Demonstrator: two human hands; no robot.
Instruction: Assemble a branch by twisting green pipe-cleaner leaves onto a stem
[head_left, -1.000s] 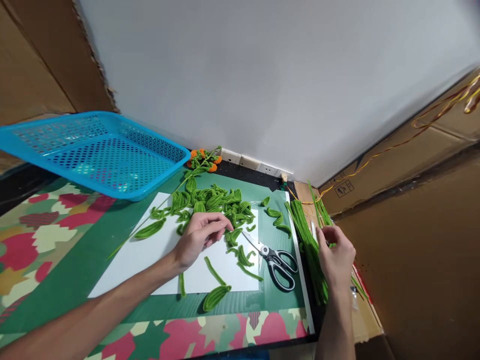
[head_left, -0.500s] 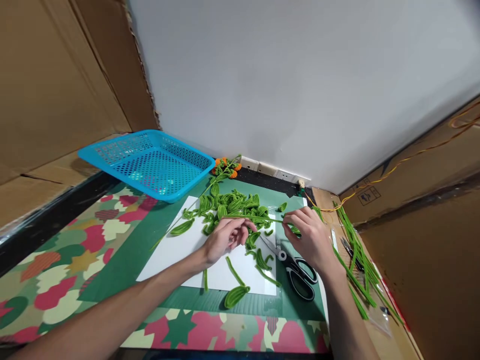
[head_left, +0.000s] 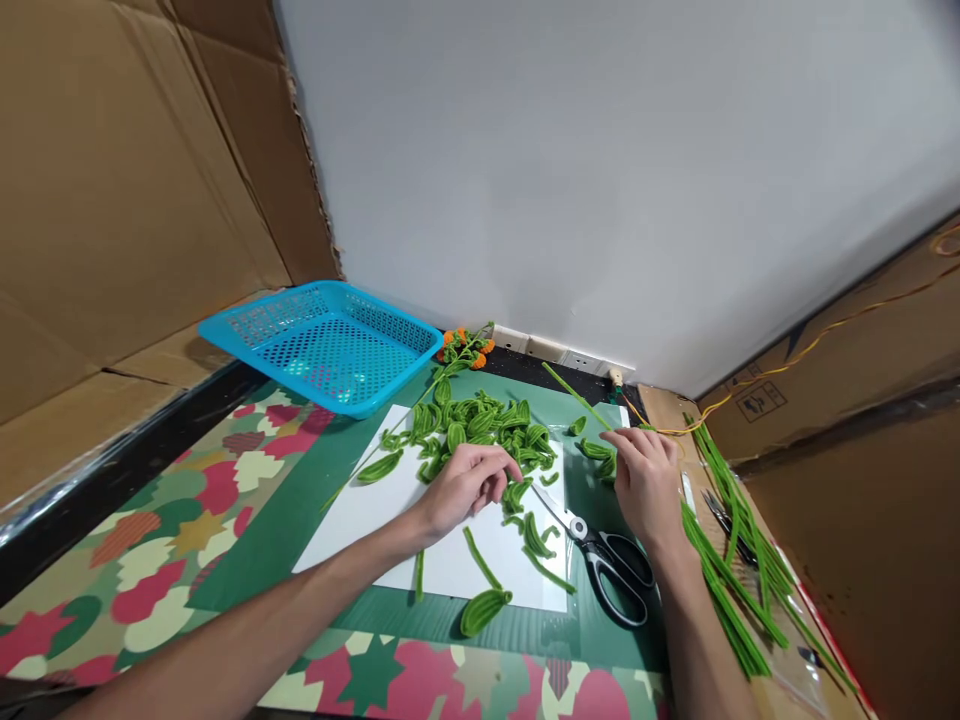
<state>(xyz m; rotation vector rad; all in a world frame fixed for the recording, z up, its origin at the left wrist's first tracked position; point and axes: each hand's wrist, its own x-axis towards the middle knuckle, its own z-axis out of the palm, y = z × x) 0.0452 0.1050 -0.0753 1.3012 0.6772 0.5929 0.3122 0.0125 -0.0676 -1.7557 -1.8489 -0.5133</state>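
Note:
My right hand [head_left: 646, 485] pinches a green pipe cleaner [head_left: 576, 394] near its lower end; the free end slants up to the left. My left hand [head_left: 471, 482] hovers over the white sheet [head_left: 360, 545], fingers loosely curled and with nothing visible in them. Beyond it lies a heap of green pipe-cleaner leaves [head_left: 480, 420]. Black-handled scissors [head_left: 611, 570] rest between my hands, blades resting towards the heap. Near the front lie a single leaf [head_left: 484, 612] and short cut pieces [head_left: 481, 558]. A few more leaves [head_left: 596, 452] sit beside my right fingers.
A blue plastic basket [head_left: 360, 400] stands at the back left. Orange flowers with green stems [head_left: 480, 352] lie beside it. Long green pipe cleaners [head_left: 720, 570] and pliers [head_left: 727, 525] are at the right. A socket strip [head_left: 566, 357] runs along the wall; a yellow cord [head_left: 795, 368] crosses the right.
The pipe cleaner has swung from lying level between both hands to slanting up and away from my left hand. My left hand has come off it. The whole view has shifted slightly.

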